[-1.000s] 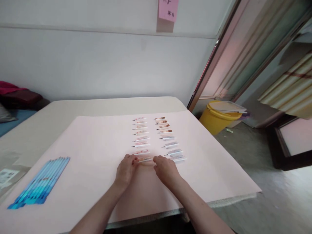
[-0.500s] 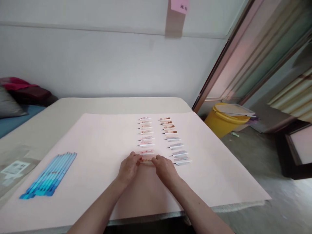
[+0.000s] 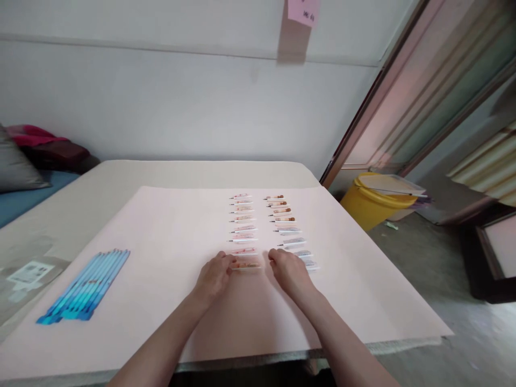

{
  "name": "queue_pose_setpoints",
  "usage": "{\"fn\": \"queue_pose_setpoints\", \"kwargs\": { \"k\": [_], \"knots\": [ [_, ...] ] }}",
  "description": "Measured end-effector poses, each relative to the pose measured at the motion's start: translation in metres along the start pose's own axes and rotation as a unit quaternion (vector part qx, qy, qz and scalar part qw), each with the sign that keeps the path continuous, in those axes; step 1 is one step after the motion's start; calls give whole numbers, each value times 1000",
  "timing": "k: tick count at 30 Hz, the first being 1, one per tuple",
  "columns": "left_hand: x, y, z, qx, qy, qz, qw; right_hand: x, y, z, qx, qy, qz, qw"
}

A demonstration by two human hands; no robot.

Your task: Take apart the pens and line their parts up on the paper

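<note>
Two columns of slim, patterned pens with dark tips pointing left lie across the pink sheet. At the near end of the left column, my left hand [image 3: 214,275] pinches the left end of an orange-patterned pen [image 3: 246,265], which rests on the sheet. A red-and-white pen [image 3: 245,251] lies just beyond it. My right hand [image 3: 289,267] is apart from that pen, its fingers curled together with nothing visible in them. It partly covers the nearest grey-patterned pens [image 3: 311,264] of the right column.
A fan of blue pens [image 3: 86,287] lies at the left of the pink sheet [image 3: 161,231]. Beside it is a clear plastic bag [image 3: 30,274] with a label. A yellow bin [image 3: 360,204] stands on the floor past the table's right edge. A wall rises behind the table.
My right hand has let go of the right end of the orange-patterned pen and moved right, toward the right column. My left hand stays at the pen's left end.
</note>
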State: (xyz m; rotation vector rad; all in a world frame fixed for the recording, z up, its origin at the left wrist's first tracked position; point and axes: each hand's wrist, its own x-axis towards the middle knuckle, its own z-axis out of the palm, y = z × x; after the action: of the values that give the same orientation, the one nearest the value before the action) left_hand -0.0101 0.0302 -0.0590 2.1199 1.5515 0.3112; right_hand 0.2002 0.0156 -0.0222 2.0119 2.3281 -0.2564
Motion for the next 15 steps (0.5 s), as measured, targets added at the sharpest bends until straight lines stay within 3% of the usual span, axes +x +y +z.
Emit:
{"fn": "queue_pose_setpoints", "kwargs": {
  "k": [5,15],
  "knots": [
    [-3,6,-4,20,-16,-10,1000,-1,-1,8,-4,-28,0,1000],
    [-6,17,-11,21,-37,-19,999,-4,-14,14,-4,-26,-37,999]
  ]
}}
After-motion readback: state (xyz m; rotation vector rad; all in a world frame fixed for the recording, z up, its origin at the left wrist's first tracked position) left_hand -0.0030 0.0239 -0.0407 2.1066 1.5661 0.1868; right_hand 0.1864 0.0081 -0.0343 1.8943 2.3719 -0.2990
